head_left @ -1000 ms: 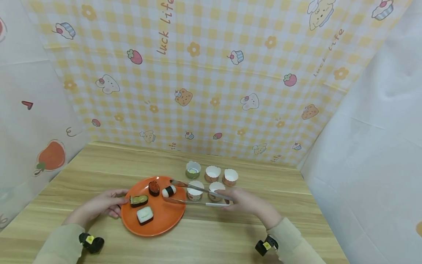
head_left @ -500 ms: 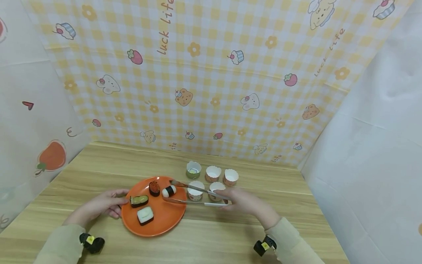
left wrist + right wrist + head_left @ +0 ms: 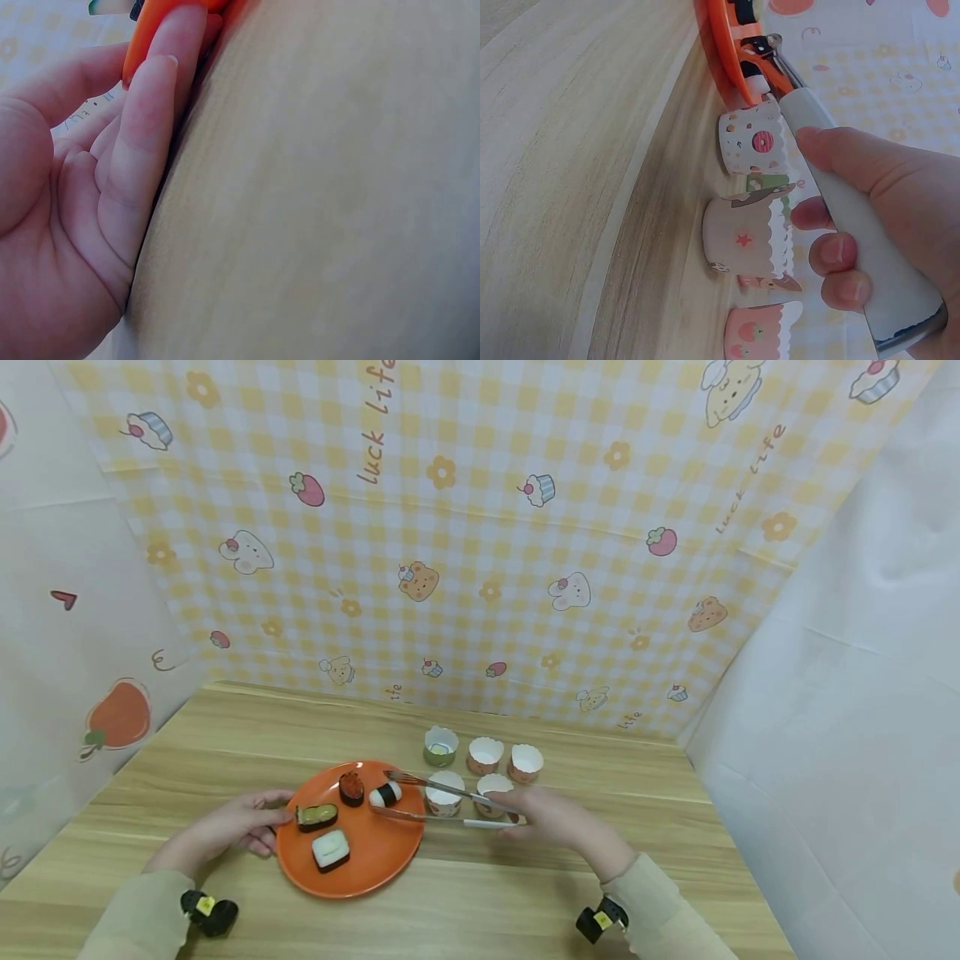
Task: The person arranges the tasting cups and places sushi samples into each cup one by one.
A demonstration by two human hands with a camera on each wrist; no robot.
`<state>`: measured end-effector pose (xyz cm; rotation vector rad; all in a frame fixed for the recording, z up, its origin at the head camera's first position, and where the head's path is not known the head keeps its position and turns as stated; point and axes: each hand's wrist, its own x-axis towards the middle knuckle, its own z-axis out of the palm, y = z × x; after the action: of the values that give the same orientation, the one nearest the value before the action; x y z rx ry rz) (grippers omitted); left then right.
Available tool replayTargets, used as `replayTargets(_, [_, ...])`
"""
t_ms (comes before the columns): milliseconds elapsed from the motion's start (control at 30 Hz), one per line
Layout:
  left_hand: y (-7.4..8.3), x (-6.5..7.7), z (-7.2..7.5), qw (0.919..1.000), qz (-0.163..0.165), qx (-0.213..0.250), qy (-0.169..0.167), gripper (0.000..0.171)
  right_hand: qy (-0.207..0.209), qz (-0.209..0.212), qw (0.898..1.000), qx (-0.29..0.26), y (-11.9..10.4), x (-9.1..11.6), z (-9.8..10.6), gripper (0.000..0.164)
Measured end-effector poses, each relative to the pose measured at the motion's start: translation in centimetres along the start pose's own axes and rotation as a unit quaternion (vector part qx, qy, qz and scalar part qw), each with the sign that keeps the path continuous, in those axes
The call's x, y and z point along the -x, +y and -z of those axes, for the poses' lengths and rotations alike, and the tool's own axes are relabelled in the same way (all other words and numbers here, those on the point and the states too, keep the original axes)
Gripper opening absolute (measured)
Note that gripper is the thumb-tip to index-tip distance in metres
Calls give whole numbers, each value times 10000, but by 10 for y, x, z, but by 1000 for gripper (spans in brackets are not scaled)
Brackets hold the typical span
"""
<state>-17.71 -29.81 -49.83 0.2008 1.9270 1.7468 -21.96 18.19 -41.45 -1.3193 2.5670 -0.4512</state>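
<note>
My left hand (image 3: 234, 825) holds the left rim of a round orange plate (image 3: 375, 864); the left wrist view has its thumb and fingers at the plate's edge (image 3: 142, 41). On the plate sit a rice roll with a black band (image 3: 386, 794), a sushi with red topping (image 3: 351, 787), a greenish-topped sushi (image 3: 317, 816) and a square white-topped piece (image 3: 331, 848). In my right hand (image 3: 558, 822) are metal tongs (image 3: 450, 789) with pale handles (image 3: 847, 202), fingers curled round them. The tongs' arms stand apart, their tips on either side of the banded rice roll.
Several paper cups stand right of the plate, among them a green one (image 3: 440, 747), a back-right one (image 3: 525, 764) and a front-left one (image 3: 444, 793) beneath the tongs. A yellow checked cloth (image 3: 480, 527) hangs behind the wooden table (image 3: 480, 910).
Both hands, the plate and the sushi stay in place. The tongs shift only very slightly, their tips staying around the banded rice roll.
</note>
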Motion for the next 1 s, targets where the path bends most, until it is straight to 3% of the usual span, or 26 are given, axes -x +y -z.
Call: replayTargets(1000, [-2, 0, 1, 10000, -13, 40, -29, 67, 263, 231, 9984, 443, -1, 2, -5, 56])
